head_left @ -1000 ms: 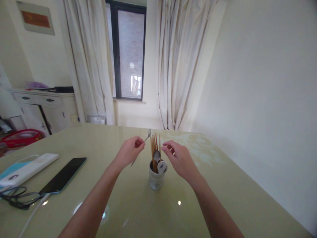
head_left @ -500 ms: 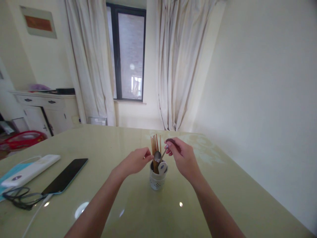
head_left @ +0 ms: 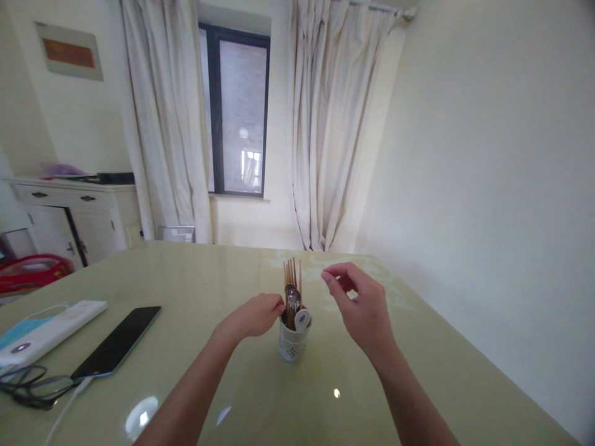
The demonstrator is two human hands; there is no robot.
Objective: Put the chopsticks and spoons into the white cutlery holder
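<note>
A pale utensil holder (head_left: 292, 344) with small holes in its side stands upright on the table. Several wooden chopsticks (head_left: 290, 269) rise out of it, along with dark metal spoons (head_left: 292, 298) and a white spoon-like piece (head_left: 302, 319) with a dark mark. My left hand (head_left: 260, 313) is at the holder's left rim, its fingers closed on the edge. To the right of the holder and apart from it hangs my right hand (head_left: 356, 297), thumb and forefinger curled together with nothing visible between them.
On the left of the glossy table (head_left: 223, 272) lie a black phone (head_left: 118, 341) with a white cable, a white power strip-like bar (head_left: 53, 331), glasses (head_left: 35, 387) and a blue mask-like cloth (head_left: 23, 331). A wall (head_left: 488, 217) borders the table's right side.
My right hand has let go of the dark-handled metal utensil and moved right, away from the holder. My left hand has come down onto the holder's rim. The view has shifted slightly.
</note>
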